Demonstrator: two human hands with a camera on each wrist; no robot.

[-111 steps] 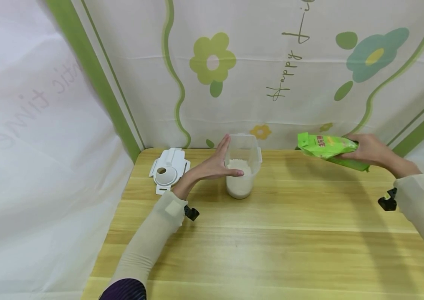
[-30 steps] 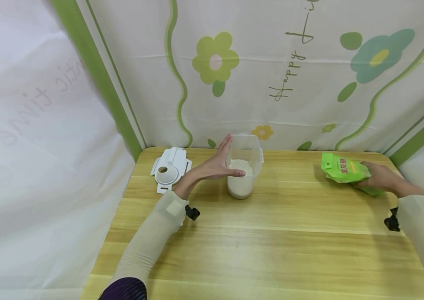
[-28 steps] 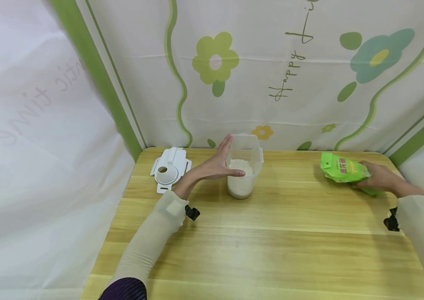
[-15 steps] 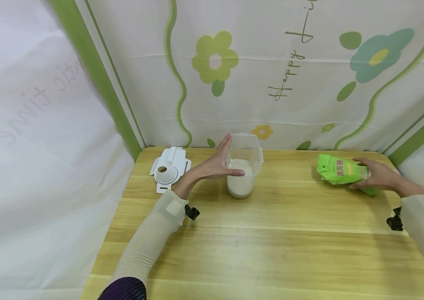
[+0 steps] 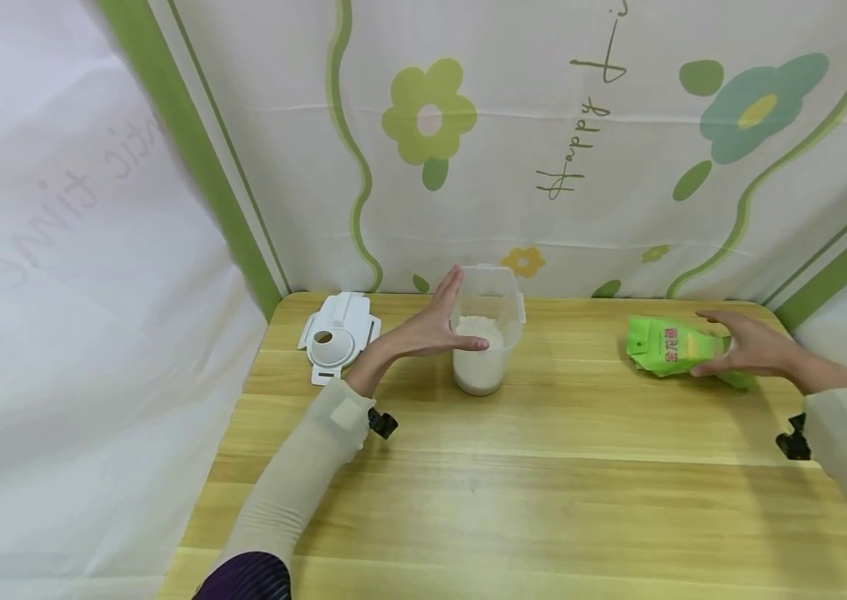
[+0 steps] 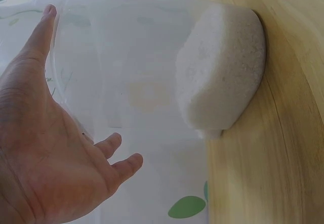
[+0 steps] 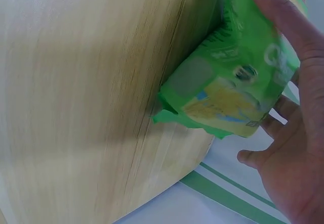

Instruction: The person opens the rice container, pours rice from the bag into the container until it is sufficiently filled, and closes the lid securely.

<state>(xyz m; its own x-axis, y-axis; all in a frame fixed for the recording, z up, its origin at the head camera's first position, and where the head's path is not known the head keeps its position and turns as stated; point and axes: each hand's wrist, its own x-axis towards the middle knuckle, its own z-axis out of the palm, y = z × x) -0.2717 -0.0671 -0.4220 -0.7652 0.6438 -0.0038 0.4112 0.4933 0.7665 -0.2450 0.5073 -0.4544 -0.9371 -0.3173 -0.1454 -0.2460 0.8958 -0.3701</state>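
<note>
A tall clear plastic container [image 5: 487,308] stands upright, its lower part filled with white rice-like grains [image 6: 223,67]. Around its left side my left hand [image 5: 427,329] holds it, thumb across the front and fingers at the side and back. The thumb lies near the rim in the left wrist view. On the table at the right lies a green printed bag [image 5: 667,346], soft and crumpled. My right hand [image 5: 749,346] is spread around its right end, thumb [image 7: 283,14] against one face. Parts of the bag and the right fingers hide behind one another.
A white plastic lid [image 5: 337,337] with a round opening lies left of the container, beside my left wrist. The wooden table [image 5: 513,500] reaches back to a floral curtain [image 5: 498,167]. Another white curtain [image 5: 78,333] hangs along the left.
From a raised position, the green bag has come down onto the table; lately it shifted slightly left. The right fingers have spread apart around it. Left hand and container stayed still.
</note>
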